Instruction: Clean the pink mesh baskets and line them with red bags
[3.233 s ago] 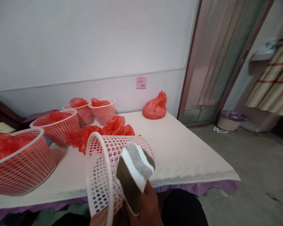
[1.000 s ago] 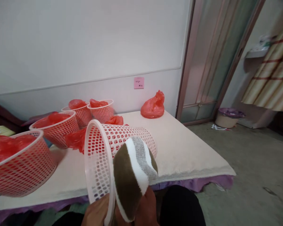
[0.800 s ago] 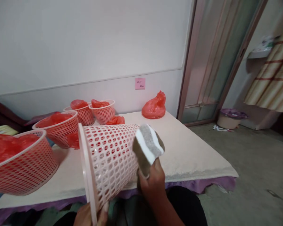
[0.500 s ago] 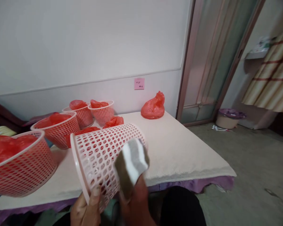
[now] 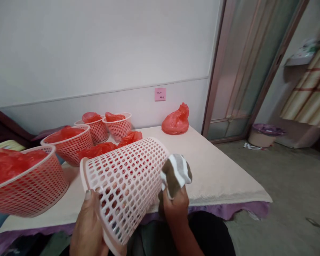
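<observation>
A pale pink perforated plastic basket (image 5: 133, 174) lies tilted on its side above the front of the white-covered surface, its rim toward the lower left. My left hand (image 5: 86, 227) grips that rim, thumb outside and the other fingers mostly hidden within. Bunched in my right hand (image 5: 177, 204) is a striped cloth (image 5: 177, 172) in brown, white and grey, held at the basket's base end. Whether the cloth touches the base there I cannot tell. Red plastic bags (image 5: 130, 138) lie just behind the basket.
Several similar baskets (image 5: 29, 188) with red bags in them stand to the left. A knotted red bag (image 5: 176, 121) sits near the wall under a pink note (image 5: 160, 94). The white cover (image 5: 224, 174) ends at the right above the floor, where a bin (image 5: 264, 137) stands.
My right hand has moved with the cloth from the basket's side rightward to its base end. The basket has turned slightly, and my left hand has shifted on its rim.
</observation>
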The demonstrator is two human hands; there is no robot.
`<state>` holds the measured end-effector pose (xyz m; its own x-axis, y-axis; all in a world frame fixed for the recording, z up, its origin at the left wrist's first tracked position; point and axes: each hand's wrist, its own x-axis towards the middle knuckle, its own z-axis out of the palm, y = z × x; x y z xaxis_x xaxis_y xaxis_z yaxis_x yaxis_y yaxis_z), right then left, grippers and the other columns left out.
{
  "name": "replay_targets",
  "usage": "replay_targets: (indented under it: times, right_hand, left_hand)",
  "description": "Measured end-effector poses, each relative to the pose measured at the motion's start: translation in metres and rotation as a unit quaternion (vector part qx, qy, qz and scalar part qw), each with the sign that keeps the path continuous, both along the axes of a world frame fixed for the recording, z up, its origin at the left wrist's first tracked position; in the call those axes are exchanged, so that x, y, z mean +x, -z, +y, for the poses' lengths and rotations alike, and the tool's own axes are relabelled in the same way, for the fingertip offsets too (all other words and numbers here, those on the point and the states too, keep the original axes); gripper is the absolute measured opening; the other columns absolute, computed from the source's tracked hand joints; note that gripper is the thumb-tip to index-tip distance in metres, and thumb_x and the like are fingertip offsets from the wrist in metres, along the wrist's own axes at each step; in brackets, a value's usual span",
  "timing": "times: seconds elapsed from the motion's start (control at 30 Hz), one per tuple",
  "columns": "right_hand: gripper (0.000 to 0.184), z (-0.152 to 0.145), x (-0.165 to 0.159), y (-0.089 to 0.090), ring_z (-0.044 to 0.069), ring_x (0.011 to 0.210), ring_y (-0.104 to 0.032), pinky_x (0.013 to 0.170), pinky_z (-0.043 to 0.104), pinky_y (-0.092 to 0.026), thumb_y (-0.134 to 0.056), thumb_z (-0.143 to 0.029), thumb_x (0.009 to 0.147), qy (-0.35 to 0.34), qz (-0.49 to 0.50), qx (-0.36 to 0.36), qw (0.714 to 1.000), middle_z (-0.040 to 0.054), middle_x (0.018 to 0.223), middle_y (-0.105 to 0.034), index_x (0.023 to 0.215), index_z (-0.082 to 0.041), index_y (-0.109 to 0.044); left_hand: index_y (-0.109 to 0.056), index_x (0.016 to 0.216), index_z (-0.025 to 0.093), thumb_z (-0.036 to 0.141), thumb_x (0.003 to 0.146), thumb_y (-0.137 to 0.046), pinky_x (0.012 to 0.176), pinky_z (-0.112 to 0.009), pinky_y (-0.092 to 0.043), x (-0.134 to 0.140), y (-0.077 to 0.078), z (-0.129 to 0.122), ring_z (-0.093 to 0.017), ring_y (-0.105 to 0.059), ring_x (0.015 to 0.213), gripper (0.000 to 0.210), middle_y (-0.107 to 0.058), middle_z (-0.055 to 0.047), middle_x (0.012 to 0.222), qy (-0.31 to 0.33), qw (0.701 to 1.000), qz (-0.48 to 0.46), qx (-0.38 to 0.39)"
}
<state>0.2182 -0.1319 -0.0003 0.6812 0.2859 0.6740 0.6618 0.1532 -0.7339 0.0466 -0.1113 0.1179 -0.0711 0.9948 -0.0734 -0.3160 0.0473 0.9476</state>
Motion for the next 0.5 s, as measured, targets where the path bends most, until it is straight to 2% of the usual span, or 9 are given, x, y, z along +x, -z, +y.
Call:
replay_targets:
  times: [0.1, 0.17, 0.2, 0.27, 0.37, 0.4, 0.5]
  right_hand:
    - [0.029, 0.002, 0.03, 0.003, 0.03, 0.092, -0.067, 0.084, 0.05, -0.054, -0.054, -0.028, 0.081, 0.053, 0.058, -0.034, 0.996, 0.0141, 0.092, -0.068, 0.101, -0.012, -0.069]
    - [0.031, -0.001, 0.029, 0.0, 0.03, 0.091, -0.067, 0.084, 0.05, -0.054, -0.054, -0.03, 0.08, 0.056, 0.096, -0.033, 0.993, 0.014, 0.092, -0.069, 0.102, -0.012, -0.068]
    - [0.031, -0.004, 0.021, -0.002, 0.03, 0.09, -0.067, 0.083, 0.049, -0.055, -0.055, -0.03, 0.08, 0.047, 0.103, -0.029, 0.993, 0.0137, 0.092, -0.069, 0.103, -0.012, -0.068]
    - [0.031, -0.012, -0.007, -0.006, 0.028, 0.089, -0.068, 0.079, 0.044, -0.057, -0.058, -0.031, 0.08, -0.013, 0.088, -0.021, 0.996, 0.0124, 0.094, -0.07, 0.104, -0.015, -0.068]
    - [0.032, -0.027, -0.063, -0.007, 0.028, 0.098, -0.069, 0.081, 0.039, -0.059, -0.059, -0.032, 0.081, -0.174, 0.048, 0.003, 0.984, 0.0106, 0.107, -0.071, 0.11, -0.022, -0.069]
    - [0.034, -0.031, -0.081, -0.006, 0.027, 0.1, -0.07, 0.083, 0.036, -0.059, -0.056, -0.029, 0.083, -0.199, 0.081, -0.007, 0.977, 0.0099, 0.111, -0.071, 0.114, -0.023, -0.068]
    - [0.031, -0.04, -0.115, -0.001, 0.021, 0.086, -0.074, 0.064, 0.021, -0.059, -0.052, -0.019, 0.088, -0.187, 0.18, -0.081, 0.962, 0.0051, 0.096, -0.077, 0.112, -0.027, -0.07]
  left_hand:
    - [-0.062, 0.125, 0.026, 0.042, 0.072, -0.073, 0.103, -0.044, -0.05, -0.008, 0.002, -0.004, -0.032, -0.06, 0.121, 0.057, -0.076, -0.003, 0.108, -0.013, 0.999, 0.006, -0.05]
    - [-0.062, 0.125, 0.028, 0.042, 0.074, -0.073, 0.103, -0.043, -0.05, -0.009, 0.003, -0.005, -0.031, -0.06, 0.121, 0.054, -0.077, -0.002, 0.108, -0.027, 0.998, 0.019, -0.055]
    - [-0.063, 0.124, 0.028, 0.042, 0.075, -0.072, 0.102, -0.043, -0.05, -0.007, 0.002, -0.005, -0.031, -0.06, 0.121, 0.052, -0.077, -0.002, 0.108, -0.026, 0.998, 0.016, -0.049]
    - [-0.065, 0.122, 0.026, 0.04, 0.077, -0.07, 0.102, -0.043, -0.051, 0.001, 0.0, -0.003, -0.031, -0.061, 0.119, 0.048, -0.077, -0.003, 0.107, -0.01, 0.999, -0.008, -0.031]
    - [-0.066, 0.12, 0.023, 0.045, 0.081, -0.064, 0.101, -0.043, -0.051, 0.018, -0.004, 0.003, -0.029, -0.065, 0.114, 0.045, -0.077, -0.004, 0.106, 0.025, 0.996, -0.085, -0.026]
    - [-0.066, 0.12, 0.022, 0.047, 0.082, -0.062, 0.101, -0.043, -0.051, 0.023, -0.005, 0.005, -0.029, -0.066, 0.112, 0.046, -0.077, -0.005, 0.105, 0.033, 0.993, -0.11, -0.03]
    - [-0.065, 0.122, 0.02, 0.05, 0.082, -0.06, 0.099, -0.043, -0.052, 0.033, -0.008, 0.01, -0.029, -0.067, 0.11, 0.05, -0.077, -0.007, 0.103, 0.06, 0.984, -0.161, -0.036]
